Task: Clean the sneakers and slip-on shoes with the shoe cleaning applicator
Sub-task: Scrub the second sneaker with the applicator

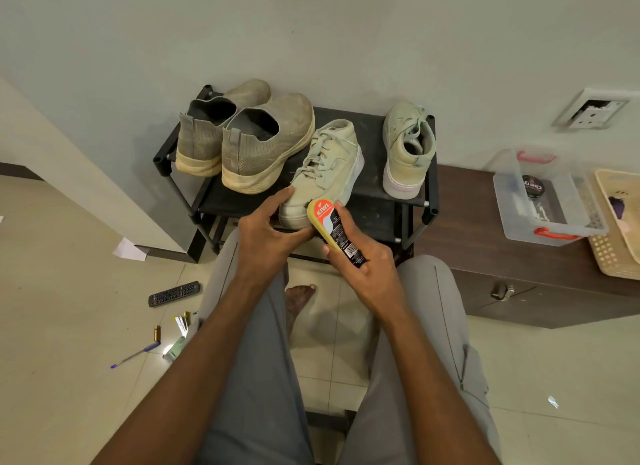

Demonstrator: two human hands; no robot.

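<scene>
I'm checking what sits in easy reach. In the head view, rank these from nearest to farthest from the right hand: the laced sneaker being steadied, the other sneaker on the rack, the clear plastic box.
1. Steadied sneaker: just ahead of the right hand, at the rack's front.
2. Other sneaker: farther back, on the rack's right end.
3. Clear plastic box: far right, on the brown cabinet.

Two sneakers (325, 166), two slip-ons (266, 142), one applicator (334, 230), two hands (266, 236).

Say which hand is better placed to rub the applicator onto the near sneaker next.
Right. The right hand already grips the applicator, its yellow head against the near sneaker. The left hand holds that sneaker's toe, steadying it on the rack.
</scene>
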